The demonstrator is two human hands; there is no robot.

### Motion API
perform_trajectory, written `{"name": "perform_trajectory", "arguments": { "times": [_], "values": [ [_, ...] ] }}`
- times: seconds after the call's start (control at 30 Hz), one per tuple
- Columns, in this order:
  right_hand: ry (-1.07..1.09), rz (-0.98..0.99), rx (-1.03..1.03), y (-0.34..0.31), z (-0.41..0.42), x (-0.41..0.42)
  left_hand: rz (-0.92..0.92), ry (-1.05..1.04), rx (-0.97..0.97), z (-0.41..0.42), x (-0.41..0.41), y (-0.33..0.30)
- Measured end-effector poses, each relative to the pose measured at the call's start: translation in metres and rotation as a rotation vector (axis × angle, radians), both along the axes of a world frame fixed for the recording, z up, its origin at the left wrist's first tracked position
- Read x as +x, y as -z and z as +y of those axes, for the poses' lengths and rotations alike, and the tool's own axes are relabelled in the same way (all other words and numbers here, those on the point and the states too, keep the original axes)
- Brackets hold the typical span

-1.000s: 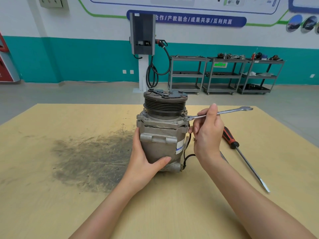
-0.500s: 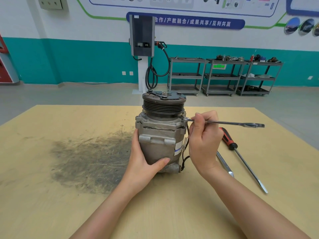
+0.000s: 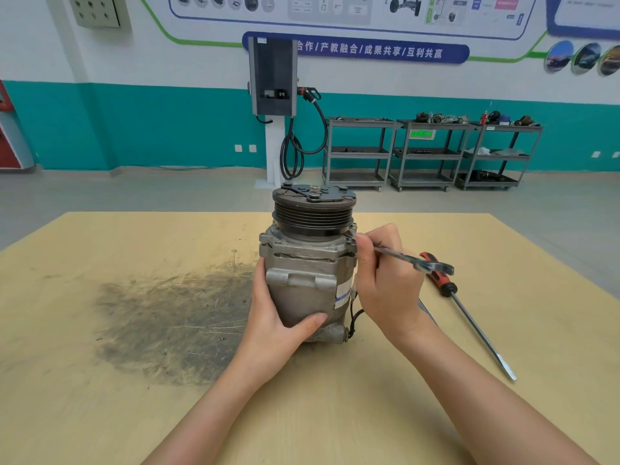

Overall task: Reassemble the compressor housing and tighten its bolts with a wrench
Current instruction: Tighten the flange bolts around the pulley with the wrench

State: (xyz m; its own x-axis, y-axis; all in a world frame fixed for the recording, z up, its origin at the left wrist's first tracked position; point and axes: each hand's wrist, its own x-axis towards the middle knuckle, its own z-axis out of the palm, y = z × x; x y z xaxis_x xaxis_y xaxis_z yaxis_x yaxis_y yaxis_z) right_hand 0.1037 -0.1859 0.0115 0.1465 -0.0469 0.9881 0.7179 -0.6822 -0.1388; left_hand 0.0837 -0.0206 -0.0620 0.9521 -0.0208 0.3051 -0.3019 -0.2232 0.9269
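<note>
While the wrench (image 3: 407, 259) is gripped in the curled fingers of the right hand (image 3: 389, 283), its near end is set against the upper right corner of the compressor housing (image 3: 308, 273), at a bolt just beside the knuckles; the bolt itself is too small to be made out clearly. The free end of the wrench is pointed away from the hand to the right and slightly downward, and it is seen across the red handle of a screwdriver (image 3: 469, 310), which is laid on the table beyond the hand, its blade pointing toward the person. Part of a second metal tool (image 3: 426, 310) is glimpsed under the right wrist, mostly hidden.

The housing is steadied upright by the left hand (image 3: 275, 317), whose fingers are wrapped round the left side while the thumb is pressed across the lower front. The grooved pulley (image 3: 312, 213) is carried on top of the housing, above both hands. Beside the left hand, further to the left, a dark smudge (image 3: 174, 320) is spread over the yellowish table (image 3: 100, 414). Far beyond the hands, grey shelf carts (image 3: 429, 152) and a wall-mounted charger (image 3: 273, 78) are seen against the teal wall.
</note>
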Motion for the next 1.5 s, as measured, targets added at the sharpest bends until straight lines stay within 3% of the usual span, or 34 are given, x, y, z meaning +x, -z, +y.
{"name": "perform_trajectory", "arguments": {
  "times": [0.2, 0.33, 0.4, 0.47, 0.6, 0.7, 0.8, 0.9, 1.1, 1.4, 1.5],
  "values": [
    [0.054, 0.018, -0.041, -0.007, -0.003, -0.004, 0.001, -0.019, -0.007, -0.001, 0.000, 0.000],
    [-0.187, 0.171, 0.277, -0.027, -0.010, -0.013, 0.027, -0.011, -0.018, 0.000, 0.001, 0.000],
    [-0.207, 0.290, 0.423, -0.038, -0.026, -0.012, 0.027, -0.012, -0.016, 0.000, 0.001, -0.001],
    [-0.198, 0.567, 0.466, -0.042, -0.049, -0.006, 0.020, -0.018, -0.016, -0.001, 0.001, -0.001],
    [0.005, 1.162, 0.330, -0.017, -0.087, 0.005, 0.006, -0.011, -0.011, 0.000, -0.001, -0.003],
    [0.178, 1.388, 0.132, 0.010, -0.100, 0.009, 0.009, -0.001, -0.003, -0.001, -0.002, -0.005],
    [0.410, 1.558, -0.224, 0.030, -0.097, 0.008, 0.011, 0.011, -0.012, 0.000, -0.001, -0.003],
    [0.592, 1.513, -0.463, 0.039, -0.089, 0.002, 0.004, 0.007, -0.013, 0.001, 0.002, 0.001],
    [0.641, 1.432, -0.708, 0.045, -0.078, -0.005, 0.017, 0.011, -0.034, 0.001, 0.005, 0.005],
    [0.672, 1.376, -0.749, 0.049, -0.074, -0.003, 0.032, 0.003, -0.023, 0.001, 0.002, 0.002],
    [0.661, 1.308, -0.678, 0.050, -0.077, 0.000, 0.021, 0.000, -0.018, 0.000, 0.001, 0.001]
  ]
}}
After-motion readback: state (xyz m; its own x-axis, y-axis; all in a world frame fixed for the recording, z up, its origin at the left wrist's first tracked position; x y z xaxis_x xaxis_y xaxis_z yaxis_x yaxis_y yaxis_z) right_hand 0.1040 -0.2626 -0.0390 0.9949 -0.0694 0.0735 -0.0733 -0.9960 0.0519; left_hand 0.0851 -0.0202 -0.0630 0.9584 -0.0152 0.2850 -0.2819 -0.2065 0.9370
